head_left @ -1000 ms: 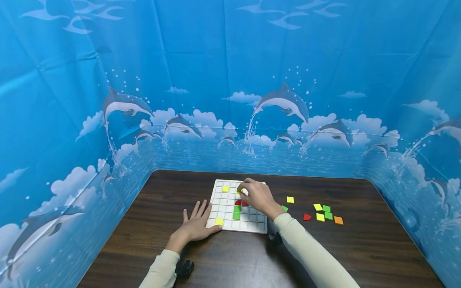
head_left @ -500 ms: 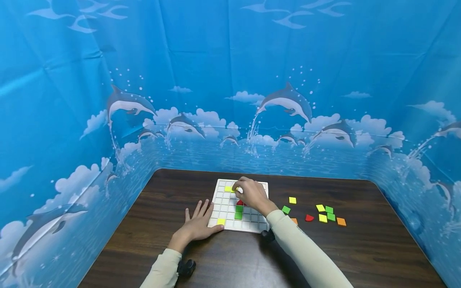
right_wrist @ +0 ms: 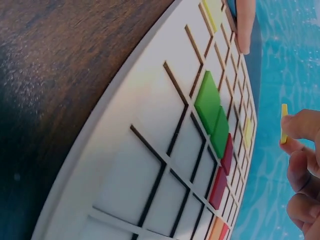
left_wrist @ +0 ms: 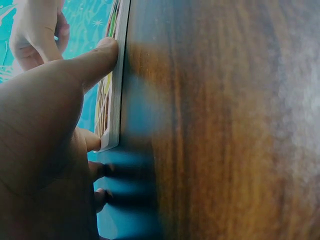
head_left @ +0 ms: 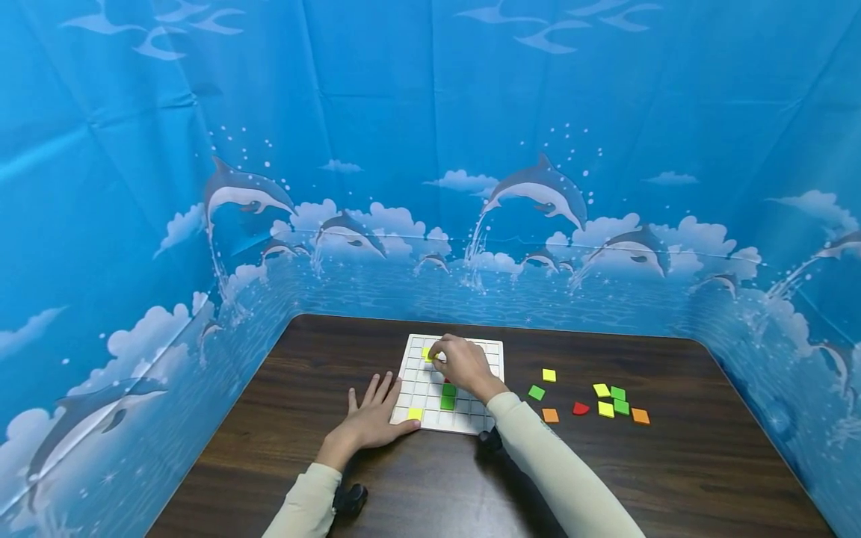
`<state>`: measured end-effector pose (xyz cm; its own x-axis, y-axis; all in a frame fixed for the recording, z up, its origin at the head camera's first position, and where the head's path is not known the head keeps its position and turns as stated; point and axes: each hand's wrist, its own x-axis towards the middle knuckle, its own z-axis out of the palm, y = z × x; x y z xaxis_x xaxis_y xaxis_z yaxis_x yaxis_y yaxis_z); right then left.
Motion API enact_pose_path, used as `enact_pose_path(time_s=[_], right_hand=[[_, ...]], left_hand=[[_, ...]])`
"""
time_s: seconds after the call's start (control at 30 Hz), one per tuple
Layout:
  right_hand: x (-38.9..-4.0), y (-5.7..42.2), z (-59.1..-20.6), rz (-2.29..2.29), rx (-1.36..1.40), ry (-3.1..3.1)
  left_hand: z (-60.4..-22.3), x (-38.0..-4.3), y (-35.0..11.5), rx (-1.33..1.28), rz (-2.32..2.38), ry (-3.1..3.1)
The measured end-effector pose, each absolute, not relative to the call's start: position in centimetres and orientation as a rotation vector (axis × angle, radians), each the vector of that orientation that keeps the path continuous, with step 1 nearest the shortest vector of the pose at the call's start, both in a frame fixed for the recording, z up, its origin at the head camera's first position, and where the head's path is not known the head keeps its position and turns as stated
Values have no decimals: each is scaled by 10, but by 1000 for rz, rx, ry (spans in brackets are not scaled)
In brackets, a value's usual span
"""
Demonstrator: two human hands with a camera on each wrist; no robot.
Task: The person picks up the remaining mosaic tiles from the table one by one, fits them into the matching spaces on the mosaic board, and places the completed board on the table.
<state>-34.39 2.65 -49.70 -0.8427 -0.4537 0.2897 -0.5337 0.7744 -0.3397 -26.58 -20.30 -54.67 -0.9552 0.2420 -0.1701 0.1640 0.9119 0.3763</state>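
The grip of the right hand pinches a thin yellow square tile, held clear above the far left part of a white gridded board. The left hand lies spread at the board's near left corner, thumb on its edge; that bracing should stop it sliding. It would help to level the pinched tile, square its sides to the board's cells, and avoid nudging the second yellow tile close by.

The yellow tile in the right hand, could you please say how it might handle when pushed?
The yellow tile looks stiff, its edge straight in the right hand; probably light, being thin; and unlikely to roll, given its flat shape.
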Motion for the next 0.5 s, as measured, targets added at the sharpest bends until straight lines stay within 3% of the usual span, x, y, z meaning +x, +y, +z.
enact_pose_path(time_s=[0.2,0.5], right_hand=[[-348,21,-506,597,746,-2804],[-353,13,-520,588,740,-2813]], left_hand=[[-560,-271,-206,318,531,2894],[-550,-265,-206,345,621,2866]])
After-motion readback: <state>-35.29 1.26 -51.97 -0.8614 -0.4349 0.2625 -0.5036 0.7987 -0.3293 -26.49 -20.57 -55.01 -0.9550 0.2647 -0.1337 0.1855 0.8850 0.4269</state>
